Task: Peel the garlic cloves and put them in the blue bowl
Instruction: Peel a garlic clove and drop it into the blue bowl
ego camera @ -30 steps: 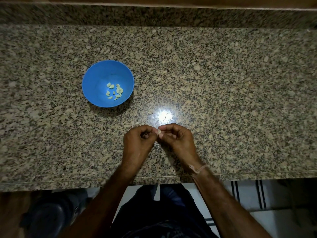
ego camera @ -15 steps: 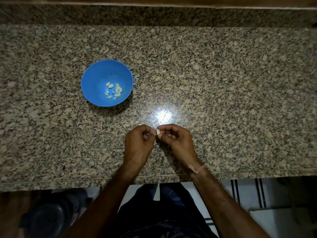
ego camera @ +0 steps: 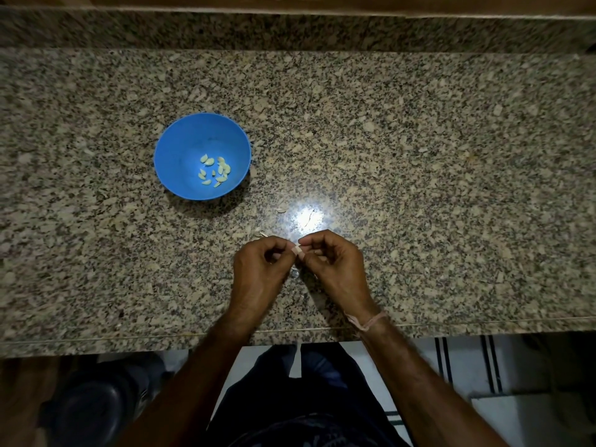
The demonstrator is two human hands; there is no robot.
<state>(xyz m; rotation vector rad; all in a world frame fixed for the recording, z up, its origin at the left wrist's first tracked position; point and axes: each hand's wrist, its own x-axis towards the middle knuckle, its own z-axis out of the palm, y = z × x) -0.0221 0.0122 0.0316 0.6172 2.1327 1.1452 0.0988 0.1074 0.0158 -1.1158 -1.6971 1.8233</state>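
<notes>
Left grip and right grip pinched the garlic clove, which I judged light, firm, slippery once skinned, best held at its ends.

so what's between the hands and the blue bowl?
Head view: mostly bare granite counter, plus two small pale scraps: that one about midway to the blue bowl, another just beyond the left hand. Peel or clove, cannot tell.

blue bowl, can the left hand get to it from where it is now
Probably yes: the blue bowl lies forward-left of the left hand, with only counter and a few small scraps between. That hand pinches the garlic clove together with the right hand.
</notes>
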